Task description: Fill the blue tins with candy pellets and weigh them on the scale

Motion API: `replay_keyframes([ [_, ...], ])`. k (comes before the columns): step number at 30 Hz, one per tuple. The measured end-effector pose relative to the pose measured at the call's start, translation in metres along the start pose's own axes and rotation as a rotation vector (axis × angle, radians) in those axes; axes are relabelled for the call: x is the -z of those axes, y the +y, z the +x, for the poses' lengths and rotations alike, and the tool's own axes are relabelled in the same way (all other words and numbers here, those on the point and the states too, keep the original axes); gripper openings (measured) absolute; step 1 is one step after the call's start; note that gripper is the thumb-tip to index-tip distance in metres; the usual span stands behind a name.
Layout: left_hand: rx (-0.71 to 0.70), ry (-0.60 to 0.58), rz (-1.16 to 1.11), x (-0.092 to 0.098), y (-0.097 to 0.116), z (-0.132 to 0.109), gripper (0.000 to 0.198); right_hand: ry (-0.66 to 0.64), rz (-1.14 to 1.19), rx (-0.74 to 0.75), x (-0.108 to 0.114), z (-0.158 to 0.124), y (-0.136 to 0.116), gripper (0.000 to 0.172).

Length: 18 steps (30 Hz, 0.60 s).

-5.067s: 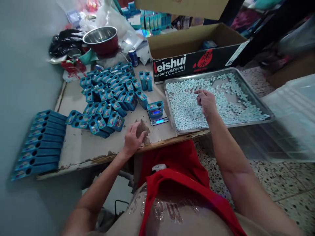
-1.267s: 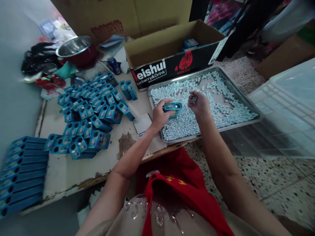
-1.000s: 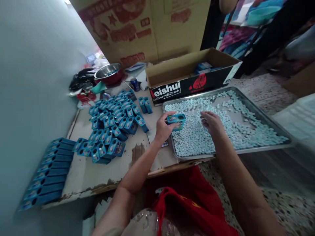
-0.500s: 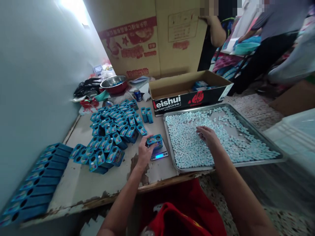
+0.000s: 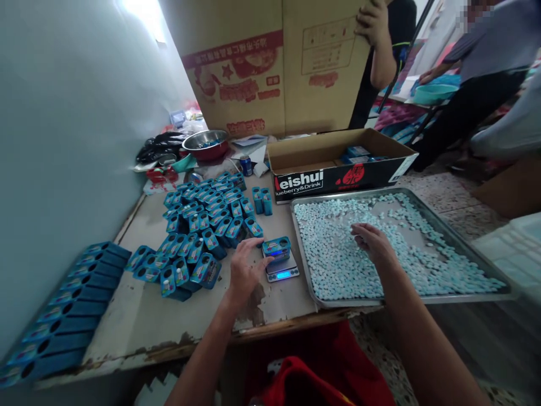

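Note:
A small blue box (image 5: 276, 246) with a dark round hole in its top rests on a digital scale (image 5: 282, 274) whose display glows blue. My left hand (image 5: 246, 268) is open just to the left of it, thumb and fingers apart, the thumb tip close to the box's lower edge. I cannot tell whether they touch. Over the metal tray (image 5: 310, 299) of pale blue tablets (image 5: 333, 254), my right hand (image 5: 374, 242) has its fingertips pinched together. Whatever they hold is too small to make out.
Many similar blue boxes (image 5: 207, 208) crowd the table's left side, with a row of them (image 5: 80, 299) along the wall. Behind the tray stands an open carton (image 5: 304, 183) holding some boxes. A drink can (image 5: 245, 165), a steel bowl (image 5: 205, 145) and a person's hand (image 5: 372, 22) on tall cardboard are further back.
My left hand has let go of the blue box and drawn slightly left, its fingers spreading. The box stays on the scale. My right hand remains over the tablets. The view has shifted a little.

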<state>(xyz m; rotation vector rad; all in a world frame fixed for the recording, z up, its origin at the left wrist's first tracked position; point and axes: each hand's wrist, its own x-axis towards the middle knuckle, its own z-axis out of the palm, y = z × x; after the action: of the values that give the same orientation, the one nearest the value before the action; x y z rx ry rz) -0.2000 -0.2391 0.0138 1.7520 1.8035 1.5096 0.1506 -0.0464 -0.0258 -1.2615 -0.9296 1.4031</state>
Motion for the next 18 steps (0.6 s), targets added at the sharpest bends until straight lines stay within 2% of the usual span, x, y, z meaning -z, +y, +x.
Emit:
replay_keyframes([
  [6,-0.122,0.062,0.086,0.01,0.002,-0.009,0.033,-0.009,-0.018,-0.006,0.001,0.003,0.005,0.062],
  [13,-0.303,0.149,0.245,0.008,-0.001,-0.008,0.021,-0.019,-0.036,0.007,0.003,0.009,0.013,0.065],
  [18,-0.381,0.183,0.321,0.005,0.0,-0.008,0.015,-0.014,-0.023,0.003,0.004,0.01,0.013,0.073],
])
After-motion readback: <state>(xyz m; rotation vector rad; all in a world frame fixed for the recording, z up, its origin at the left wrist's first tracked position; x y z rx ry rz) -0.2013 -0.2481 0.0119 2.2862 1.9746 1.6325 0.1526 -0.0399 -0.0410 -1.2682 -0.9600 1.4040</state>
